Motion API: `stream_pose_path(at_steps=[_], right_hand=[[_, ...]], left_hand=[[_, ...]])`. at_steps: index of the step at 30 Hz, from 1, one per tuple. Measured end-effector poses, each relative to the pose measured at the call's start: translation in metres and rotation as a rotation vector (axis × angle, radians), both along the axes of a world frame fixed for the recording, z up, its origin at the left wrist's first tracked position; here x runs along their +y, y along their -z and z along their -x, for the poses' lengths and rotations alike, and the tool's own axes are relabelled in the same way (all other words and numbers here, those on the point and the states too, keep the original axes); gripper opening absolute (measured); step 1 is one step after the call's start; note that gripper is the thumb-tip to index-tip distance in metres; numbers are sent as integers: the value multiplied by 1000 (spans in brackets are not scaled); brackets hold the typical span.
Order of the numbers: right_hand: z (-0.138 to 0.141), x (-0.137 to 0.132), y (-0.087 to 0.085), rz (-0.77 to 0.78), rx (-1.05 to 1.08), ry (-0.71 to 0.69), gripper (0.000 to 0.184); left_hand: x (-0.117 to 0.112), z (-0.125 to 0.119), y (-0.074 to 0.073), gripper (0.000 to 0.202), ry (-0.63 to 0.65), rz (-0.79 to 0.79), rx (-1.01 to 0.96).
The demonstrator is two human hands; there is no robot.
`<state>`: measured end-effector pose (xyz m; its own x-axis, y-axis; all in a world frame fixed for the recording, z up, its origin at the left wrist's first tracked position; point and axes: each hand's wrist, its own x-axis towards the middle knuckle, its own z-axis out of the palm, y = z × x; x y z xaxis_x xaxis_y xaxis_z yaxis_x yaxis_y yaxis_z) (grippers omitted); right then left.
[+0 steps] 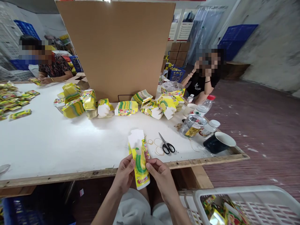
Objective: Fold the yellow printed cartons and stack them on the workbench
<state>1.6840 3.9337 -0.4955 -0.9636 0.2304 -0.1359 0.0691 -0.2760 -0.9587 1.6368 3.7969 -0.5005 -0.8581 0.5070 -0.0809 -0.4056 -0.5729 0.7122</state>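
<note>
Just over the table's front edge, my left hand [124, 173] and my right hand [161, 176] hold a yellow and green printed carton [140, 167] between them. The left fingers and thumb pinch its left side; the right thumb and fingers grip the opposite side. White flaps stick up at the carton's far end, and its printed face is turned up towards me. Behind my hands, another yellow piece shows partly under the flaps. Black-handled scissors [167, 146] lie to the right of the carton, beside several loose rubber bands [159, 150].
Bundles of flat yellow cartons [126, 108] line the foot of a tall cardboard sheet [117, 47]. At the right stand a dark mug [217, 143], a clear jar [192, 125] and bottles. A white basket [243, 190] sits lower right. Two people sit across the table.
</note>
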Motion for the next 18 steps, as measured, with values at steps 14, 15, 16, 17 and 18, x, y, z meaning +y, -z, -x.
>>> stream_pose_path(at_steps=[14,15,16,17,18], right_hand=[[-5,0,-1,-360,76,82,34],[-5,3,-3,-342,98,60,42],[-5,5,-5,-315,119,32,48],[-6,8,-8,-285,136,0,49],[-6,11,-11,-259,148,-32,45]], left_hand=[[-6,-3,-1,74,-138,400,292],[-9,-3,-5,72,-87,405,318],[-12,-4,-8,67,-33,408,339],[-14,-4,-11,62,17,407,354],[-16,-4,-14,57,61,399,357]])
